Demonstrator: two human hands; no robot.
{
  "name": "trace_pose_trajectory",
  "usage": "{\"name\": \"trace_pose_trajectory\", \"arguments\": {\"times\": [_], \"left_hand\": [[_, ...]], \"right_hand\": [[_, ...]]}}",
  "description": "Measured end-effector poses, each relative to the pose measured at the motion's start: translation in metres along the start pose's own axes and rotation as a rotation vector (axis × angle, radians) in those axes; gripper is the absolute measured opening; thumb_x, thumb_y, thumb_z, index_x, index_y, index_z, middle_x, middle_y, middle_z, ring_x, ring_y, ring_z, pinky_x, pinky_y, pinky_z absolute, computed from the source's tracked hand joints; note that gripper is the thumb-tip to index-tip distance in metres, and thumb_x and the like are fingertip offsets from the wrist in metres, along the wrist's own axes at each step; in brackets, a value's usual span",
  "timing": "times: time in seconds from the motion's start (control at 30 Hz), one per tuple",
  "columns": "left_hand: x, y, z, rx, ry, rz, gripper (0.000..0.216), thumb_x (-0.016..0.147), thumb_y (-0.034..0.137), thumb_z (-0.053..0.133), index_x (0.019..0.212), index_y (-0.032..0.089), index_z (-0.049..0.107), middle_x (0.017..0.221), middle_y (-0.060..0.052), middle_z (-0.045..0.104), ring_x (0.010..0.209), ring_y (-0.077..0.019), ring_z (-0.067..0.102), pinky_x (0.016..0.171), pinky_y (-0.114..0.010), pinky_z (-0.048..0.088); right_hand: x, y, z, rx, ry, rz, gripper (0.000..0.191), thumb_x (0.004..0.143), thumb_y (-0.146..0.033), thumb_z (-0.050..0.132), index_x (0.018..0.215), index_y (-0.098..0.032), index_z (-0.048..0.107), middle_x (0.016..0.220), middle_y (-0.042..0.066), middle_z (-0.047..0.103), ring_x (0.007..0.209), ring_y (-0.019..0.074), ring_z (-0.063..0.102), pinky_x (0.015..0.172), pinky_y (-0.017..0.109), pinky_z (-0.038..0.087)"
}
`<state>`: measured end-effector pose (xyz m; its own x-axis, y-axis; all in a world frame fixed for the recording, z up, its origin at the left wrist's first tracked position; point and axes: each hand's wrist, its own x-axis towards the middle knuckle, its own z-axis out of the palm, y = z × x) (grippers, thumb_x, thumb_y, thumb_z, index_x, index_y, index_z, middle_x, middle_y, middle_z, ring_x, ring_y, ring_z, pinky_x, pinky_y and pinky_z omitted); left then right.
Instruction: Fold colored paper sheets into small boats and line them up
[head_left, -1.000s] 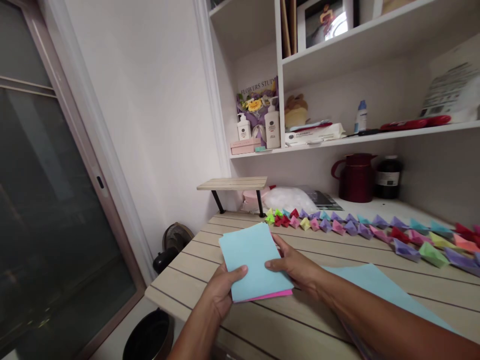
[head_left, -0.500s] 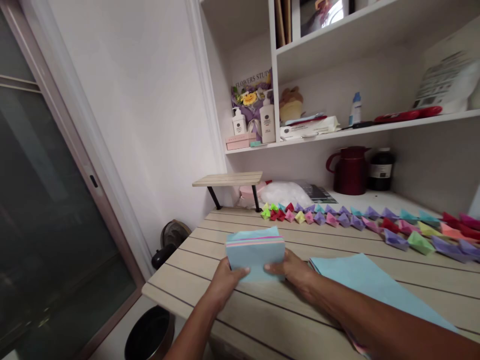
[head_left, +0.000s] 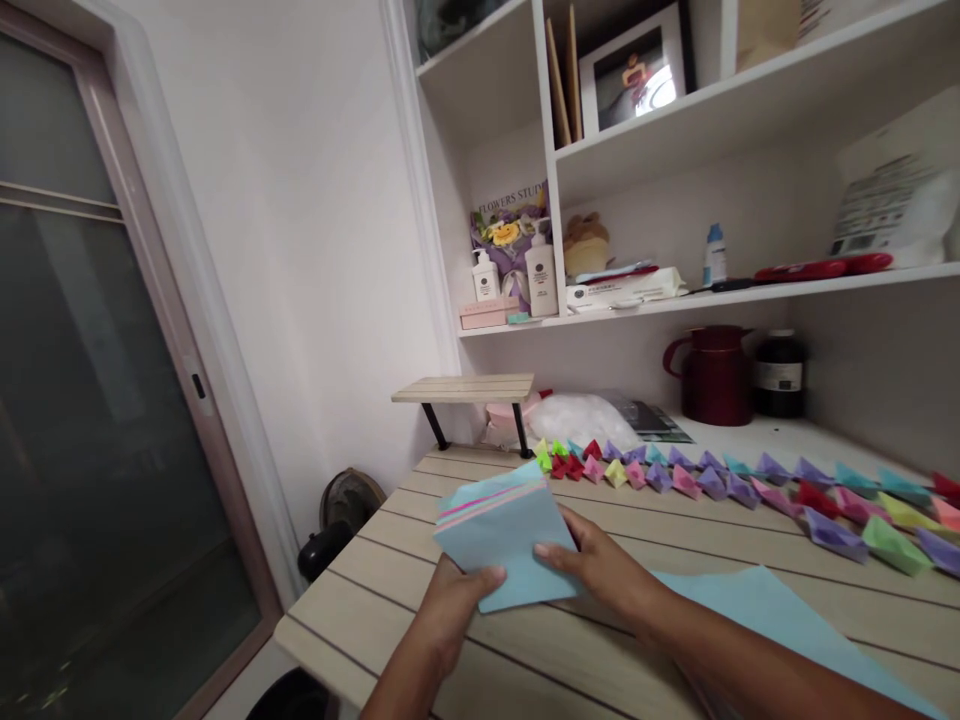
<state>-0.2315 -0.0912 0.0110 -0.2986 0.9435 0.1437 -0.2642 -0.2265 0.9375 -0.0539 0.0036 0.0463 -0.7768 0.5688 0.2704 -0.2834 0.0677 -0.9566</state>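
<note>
Between my two hands is a stack of coloured paper (head_left: 504,545), light blue on the outside with pink edges showing along its top. It is tilted, its left side lower than its right at the top. My left hand (head_left: 450,605) grips the lower left corner, thumb on the front face. At the right edge, my right hand (head_left: 589,555) is closed around the stack, thumb also in front. My fingers behind the paper are hidden. Light blue sheets (head_left: 787,620) lie on the slatted table (head_left: 390,560), partly covered by my right forearm.
Rows of folded paper boats (head_left: 712,485) in many colours run along the table's back. A small raised wooden stand (head_left: 465,388) is at the back left. Behind are a dark red jug (head_left: 712,380) and white shelves (head_left: 645,120). A dark bin (head_left: 292,695) stands below the left edge.
The paper stack has turned from nearly level to tilted, its top leaning left, with both hands still holding it. The camera view has tipped upward, so the surroundings sit lower in the picture.
</note>
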Motion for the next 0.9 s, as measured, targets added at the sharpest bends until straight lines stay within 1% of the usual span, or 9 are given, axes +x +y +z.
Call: {"name": "trace_pose_trajectory", "arguments": {"times": [0.1, 0.3, 0.43, 0.53, 0.6, 0.67, 0.77, 0.83, 0.9], "left_hand": [[0.009, -0.003, 0.003, -0.131, -0.017, -0.001, 0.083, 0.047, 0.030, 0.090, 0.121, 0.012, 0.059, 0.106, -0.017, 0.070, 0.105, -0.0338, 0.062, 0.095, -0.045, 0.044], [0.025, 0.002, 0.008, -0.218, -0.099, -0.013, 0.068, 0.059, 0.029, 0.086, 0.119, 0.012, 0.060, 0.107, -0.015, 0.070, 0.103, -0.0296, 0.063, 0.094, -0.040, 0.046], [0.044, 0.009, -0.005, -0.287, -0.081, 0.031, 0.054, 0.069, 0.038, 0.079, 0.115, 0.016, 0.060, 0.107, -0.011, 0.069, 0.094, -0.0224, 0.065, 0.089, -0.035, 0.047], [0.057, 0.004, -0.024, -0.311, 0.005, -0.024, 0.056, 0.074, 0.057, 0.067, 0.113, 0.017, 0.059, 0.099, -0.011, 0.070, 0.081, -0.0188, 0.065, 0.082, -0.035, 0.049], [0.065, -0.005, -0.033, -0.255, 0.122, -0.019, 0.059, 0.074, 0.059, 0.066, 0.114, 0.017, 0.057, 0.091, -0.009, 0.070, 0.078, -0.0175, 0.065, 0.081, -0.034, 0.049], [0.072, -0.016, -0.035, -0.115, 0.214, 0.041, 0.056, 0.072, 0.058, 0.069, 0.107, 0.015, 0.060, 0.080, -0.007, 0.068, 0.071, -0.0161, 0.063, 0.073, -0.030, 0.048], [0.079, -0.031, -0.030, 0.210, 0.175, 0.088, 0.050, 0.073, 0.061, 0.064, 0.084, 0.012, 0.067, 0.062, -0.004, 0.063, 0.054, -0.0138, 0.055, 0.056, -0.026, 0.041], [0.080, -0.036, -0.026, 0.337, 0.150, 0.096, 0.046, 0.077, 0.058, 0.059, 0.075, 0.013, 0.067, 0.056, -0.003, 0.060, 0.051, -0.0132, 0.052, 0.053, -0.025, 0.038], [0.081, -0.038, -0.023, 0.369, 0.159, 0.094, 0.043, 0.079, 0.055, 0.056, 0.072, 0.014, 0.066, 0.055, -0.002, 0.059, 0.050, -0.0131, 0.050, 0.052, -0.025, 0.037]], "right_hand": [[0.011, -0.002, -0.005, -0.118, 0.003, -0.082, 0.058, 0.073, -0.039, 0.070, 0.126, -0.021, 0.055, 0.107, 0.005, 0.068, 0.089, 0.0253, 0.062, 0.074, 0.033, 0.048], [0.032, -0.016, -0.005, -0.410, 0.106, -0.170, 0.046, 0.072, -0.023, 0.064, 0.118, -0.022, 0.063, 0.100, 0.003, 0.070, 0.089, 0.0267, 0.060, 0.076, 0.033, 0.047], [0.055, -0.050, 0.004, -0.543, 0.143, -0.273, 0.036, 0.073, -0.021, 0.063, 0.109, -0.024, 0.069, 0.094, 0.001, 0.070, 0.086, 0.0246, 0.060, 0.076, 0.032, 0.045], [0.084, -0.083, 0.005, -0.413, 0.194, -0.284, 0.041, 0.071, -0.020, 0.064, 0.112, -0.023, 0.066, 0.092, 0.001, 0.070, 0.077, 0.0202, 0.059, 0.067, 0.028, 0.045], [0.111, -0.104, 0.002, -0.267, 0.249, -0.261, 0.046, 0.069, -0.020, 0.066, 0.115, -0.022, 0.063, 0.092, 0.001, 0.070, 0.074, 0.0184, 0.060, 0.063, 0.027, 0.047], [0.143, -0.121, -0.005, -0.159, 0.362, -0.203, 0.043, 0.068, -0.017, 0.069, 0.111, -0.019, 0.063, 0.087, 0.002, 0.070, 0.072, 0.0179, 0.061, 0.063, 0.026, 0.049], [0.195, -0.135, -0.018, -0.139, 0.488, -0.157, 0.043, 0.075, -0.014, 0.067, 0.116, -0.020, 0.057, 0.100, 0.003, 0.069, 0.081, 0.0175, 0.063, 0.068, 0.027, 0.051], [0.225, -0.136, -0.026, -0.144, 0.545, -0.106, 0.037, 0.085, -0.020, 0.062, 0.121, -0.021, 0.054, 0.111, 0.006, 0.065, 0.088, 0.0179, 0.063, 0.074, 0.031, 0.053], [0.250, -0.133, -0.032, -0.171, 0.577, -0.049, 0.032, 0.091, -0.030, 0.057, 0.120, -0.017, 0.055, 0.118, 0.008, 0.060, 0.097, 0.0206, 0.061, 0.081, 0.040, 0.053]]}}
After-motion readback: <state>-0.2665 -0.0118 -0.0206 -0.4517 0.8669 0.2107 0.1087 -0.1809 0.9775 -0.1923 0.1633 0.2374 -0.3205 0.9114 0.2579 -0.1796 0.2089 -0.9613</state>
